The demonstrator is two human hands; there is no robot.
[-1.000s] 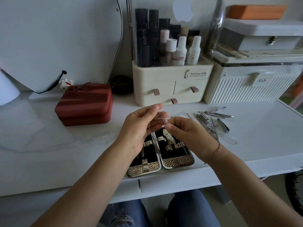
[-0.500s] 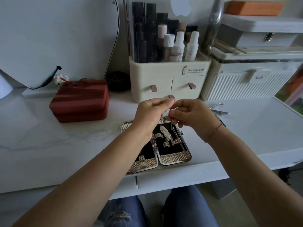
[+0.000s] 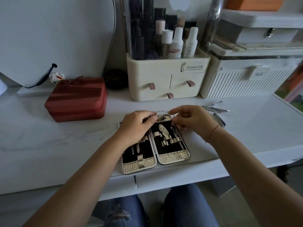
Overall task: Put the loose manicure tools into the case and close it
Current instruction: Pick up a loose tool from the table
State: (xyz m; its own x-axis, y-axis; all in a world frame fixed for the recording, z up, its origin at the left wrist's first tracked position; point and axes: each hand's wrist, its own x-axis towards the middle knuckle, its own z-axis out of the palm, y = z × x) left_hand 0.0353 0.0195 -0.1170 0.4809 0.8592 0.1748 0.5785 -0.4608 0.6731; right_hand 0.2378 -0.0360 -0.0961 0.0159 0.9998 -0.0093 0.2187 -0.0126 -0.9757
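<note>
Over the open case (image 3: 173,157), the right hand (image 3: 193,122) pinches a thin tool (image 3: 174,126), likely stiff and slick, best gripped mid-shaft; what the left hand (image 3: 137,126) holds is unclear.

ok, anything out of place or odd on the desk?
Only the loose tools: a pile lies on the table right of the open case, partly behind the right hand, which pinches a thin tool. Nothing spilled or damaged.

The light is soft and dim. The white bench (image 3: 246,131) looks brightest. Edges bend outward, and far things look a little fuzzy.
</note>
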